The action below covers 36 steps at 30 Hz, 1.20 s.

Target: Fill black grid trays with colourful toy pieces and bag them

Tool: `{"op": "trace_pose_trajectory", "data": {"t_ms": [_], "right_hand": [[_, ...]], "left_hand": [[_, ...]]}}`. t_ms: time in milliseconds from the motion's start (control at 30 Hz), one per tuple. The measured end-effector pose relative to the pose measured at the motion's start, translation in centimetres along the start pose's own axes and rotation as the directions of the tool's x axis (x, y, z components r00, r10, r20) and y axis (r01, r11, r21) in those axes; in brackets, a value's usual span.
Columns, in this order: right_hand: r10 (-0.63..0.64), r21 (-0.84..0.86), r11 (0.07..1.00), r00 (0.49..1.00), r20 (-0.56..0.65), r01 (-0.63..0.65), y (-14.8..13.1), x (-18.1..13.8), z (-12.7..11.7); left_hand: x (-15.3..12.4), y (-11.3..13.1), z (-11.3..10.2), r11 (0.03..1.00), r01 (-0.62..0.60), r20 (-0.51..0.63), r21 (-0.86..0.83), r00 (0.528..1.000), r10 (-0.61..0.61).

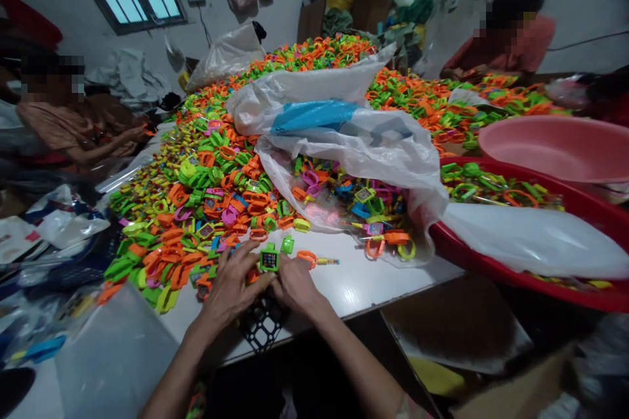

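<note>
Between my two hands is a green toy watch (269, 260) with a square black face, tilted up toward me at the table's front edge. My left hand (234, 285) grips it from the left, its thumb reaching in under the face. From the right, my right hand (299, 285) pinches the same watch, its fingertips partly hidden. Just beyond lies a small green piece (287, 245). An orange watch band (307, 258) and a thin yellow stick (328, 261) lie right of my right hand. Below my wrists shows a black lattice basket (263, 324).
A large heap of colourful toy watches (216, 177) covers the table (351, 275). A white plastic sack (344, 137) spills more of them. At right stand a red tub (580, 298) and a pink basin (550, 150). One person (73, 111) sits left, another (511, 46) far right.
</note>
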State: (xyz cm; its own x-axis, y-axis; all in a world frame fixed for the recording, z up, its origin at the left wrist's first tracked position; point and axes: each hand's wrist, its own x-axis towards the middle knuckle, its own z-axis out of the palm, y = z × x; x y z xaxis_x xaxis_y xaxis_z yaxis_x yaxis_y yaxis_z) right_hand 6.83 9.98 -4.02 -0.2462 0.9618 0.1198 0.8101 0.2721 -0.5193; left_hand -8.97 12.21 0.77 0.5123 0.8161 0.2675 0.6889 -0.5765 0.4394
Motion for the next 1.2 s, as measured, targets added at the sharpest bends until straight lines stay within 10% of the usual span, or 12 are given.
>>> {"op": "trace_pose_trajectory", "data": {"t_ms": [200,367,567,700,900,1200], "right_hand": [[-0.166,0.123,0.976,0.980,-0.111,0.179,0.3,1.0,-5.0],[-0.081,0.242,0.967,0.997,0.005,0.077,2.3,-0.7,-2.9],[-0.060,0.231,0.973,0.990,0.127,0.029,3.0,-2.0,2.5],[-0.099,0.235,0.970,0.987,0.128,0.067,2.8,-1.4,3.4],[-0.098,0.247,0.967,0.990,0.105,0.069,3.3,-1.4,4.1],[-0.023,0.471,0.882,0.998,0.054,-0.005,4.1,-2.3,3.6]], "left_hand": [[2.6,3.3,-1.1,0.754,0.224,-0.162,-0.618,0.902,-0.401],[0.5,5.2,-4.2,0.329,0.166,-0.090,-0.930,0.763,-0.640],[-6.2,6.2,-1.9,0.331,0.542,0.339,-0.772,0.792,-0.507],[-9.2,6.0,2.4,0.346,0.712,0.585,-0.611,0.700,-0.409],[-10.7,3.8,6.2,0.207,0.791,0.566,-0.575,0.568,-0.597],[-10.5,3.4,7.7,0.095,0.736,0.486,-0.670,0.532,-0.694]]}}
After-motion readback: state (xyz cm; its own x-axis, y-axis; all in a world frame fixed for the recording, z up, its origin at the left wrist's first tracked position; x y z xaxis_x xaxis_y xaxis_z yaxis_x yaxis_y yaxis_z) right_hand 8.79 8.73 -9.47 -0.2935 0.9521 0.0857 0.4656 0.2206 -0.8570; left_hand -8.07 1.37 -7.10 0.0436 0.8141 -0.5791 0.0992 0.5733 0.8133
